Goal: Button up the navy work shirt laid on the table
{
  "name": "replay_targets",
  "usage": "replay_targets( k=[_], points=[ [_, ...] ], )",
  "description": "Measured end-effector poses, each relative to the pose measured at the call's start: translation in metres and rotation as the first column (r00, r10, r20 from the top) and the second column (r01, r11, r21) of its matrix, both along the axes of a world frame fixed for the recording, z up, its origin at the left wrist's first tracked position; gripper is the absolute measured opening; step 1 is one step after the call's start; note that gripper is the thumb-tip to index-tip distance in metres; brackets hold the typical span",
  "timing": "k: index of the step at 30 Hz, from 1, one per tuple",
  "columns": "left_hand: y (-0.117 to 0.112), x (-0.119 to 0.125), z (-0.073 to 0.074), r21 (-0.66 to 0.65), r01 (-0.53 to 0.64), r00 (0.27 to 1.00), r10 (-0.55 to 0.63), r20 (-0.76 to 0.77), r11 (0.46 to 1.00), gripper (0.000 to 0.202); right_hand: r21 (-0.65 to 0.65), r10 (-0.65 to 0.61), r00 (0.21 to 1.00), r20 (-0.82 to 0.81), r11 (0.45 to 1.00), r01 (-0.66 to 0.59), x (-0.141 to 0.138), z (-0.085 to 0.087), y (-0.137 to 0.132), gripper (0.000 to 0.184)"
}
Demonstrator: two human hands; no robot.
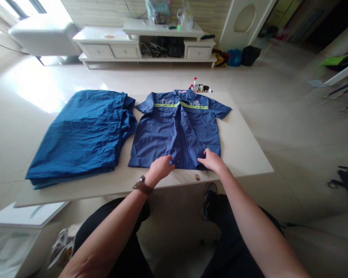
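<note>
A blue short-sleeved work shirt (pixel 178 127) with a yellow reflective stripe lies flat, front up, on a low white table (pixel 243 150). My left hand (pixel 161 168), with a brown watch on the wrist, pinches the shirt's bottom hem near the button placket. My right hand (pixel 211 160) rests curled on the hem just to the right of it. Both hands sit at the near edge of the shirt.
A pile of blue folded cloth (pixel 84 135) lies on the table's left part. Small bottles (pixel 195 85) stand at the far edge. A white TV cabinet (pixel 145 44) lines the back wall. My legs and a shoe (pixel 209 200) are under the table's near edge.
</note>
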State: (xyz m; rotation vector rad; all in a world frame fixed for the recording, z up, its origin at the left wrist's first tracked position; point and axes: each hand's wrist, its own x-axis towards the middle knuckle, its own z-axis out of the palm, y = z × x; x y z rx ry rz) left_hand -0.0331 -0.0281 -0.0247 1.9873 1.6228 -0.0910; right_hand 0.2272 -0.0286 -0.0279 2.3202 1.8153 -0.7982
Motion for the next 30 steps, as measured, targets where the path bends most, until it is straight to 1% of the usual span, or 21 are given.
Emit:
replay_targets(
  k=[5, 7, 10, 13, 19, 30],
  points=[
    [-0.006, 0.001, 0.0018, -0.008, 0.039, 0.999, -0.039, -0.034, 0.999, 0.025, -0.045, -0.053, 0.997, 0.054, 0.997, 0.055, -0.003, -0.0018, -0.0006, 0.064],
    [-0.0083, 0.0021, 0.004, -0.009, 0.048, 0.998, -0.049, -0.044, 0.999, 0.022, -0.054, -0.062, 0.997, 0.054, 0.996, 0.065, -0.0035, -0.0021, -0.001, 0.068],
    [-0.0103, 0.0035, 0.0065, -0.013, 0.043, 0.998, -0.044, -0.038, 0.999, 0.024, -0.042, -0.057, 0.997, 0.045, 0.997, 0.059, -0.0045, -0.0016, -0.0018, 0.069],
    [-0.0103, 0.0036, 0.0072, -0.014, 0.033, 0.999, -0.033, -0.031, 0.999, 0.028, -0.03, -0.044, 0.999, 0.029, 0.999, 0.045, -0.0057, 0.0003, -0.0025, 0.068],
    [-0.0081, 0.003, 0.0058, -0.001, 0.027, 0.999, -0.027, -0.042, 1.0, 0.032, -0.023, -0.003, 1.0, 0.012, 1.0, 0.003, -0.0066, 0.0019, -0.0025, 0.061],
    [-0.0078, 0.0087, 0.0056, 0.008, 0.029, 0.999, -0.028, -0.034, 1.0, 0.033, 0.016, -0.003, 1.0, -0.003, 1.0, 0.003, -0.0049, -0.0013, -0.001, 0.054]
  ],
)
